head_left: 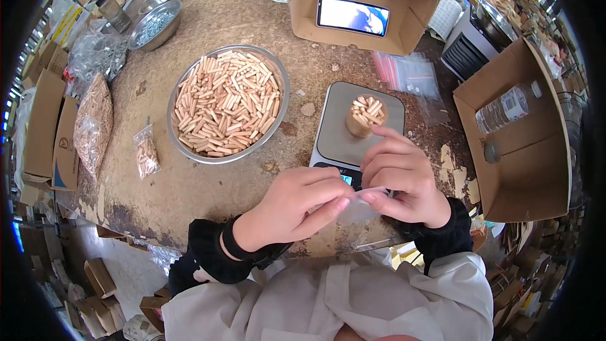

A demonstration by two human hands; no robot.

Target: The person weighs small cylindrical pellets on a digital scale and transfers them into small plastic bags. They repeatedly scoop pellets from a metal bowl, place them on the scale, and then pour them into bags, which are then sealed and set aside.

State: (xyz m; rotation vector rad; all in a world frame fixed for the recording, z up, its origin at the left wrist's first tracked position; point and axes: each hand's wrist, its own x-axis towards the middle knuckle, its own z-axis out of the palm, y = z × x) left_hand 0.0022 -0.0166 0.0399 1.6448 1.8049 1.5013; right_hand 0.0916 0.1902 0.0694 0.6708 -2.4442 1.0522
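Between my two hands, near the table's front edge, is a small clear plastic bag [358, 211]. My left hand [291, 204] pinches one side of its top edge. The other side is pinched by my right hand [401, 180], whose index finger points toward the cup. Just beyond my hands lies a digital scale [332, 131] with a grey metal plate and a lit display, partly covered by my fingers. On the plate stands a small cup [358, 127] filled with short wooden dowels [368, 110]. A wide metal bowl [285, 96] heaped with wooden dowels sits to the left.
A filled bag of dowels [147, 153] and a larger one [94, 127] lie at left. Flat zip bags [407, 74] rest beyond the scale. A phone [353, 17] leans inside a cardboard box [303, 0]. Another box [527, 170] at right holds a plastic bottle [503, 110].
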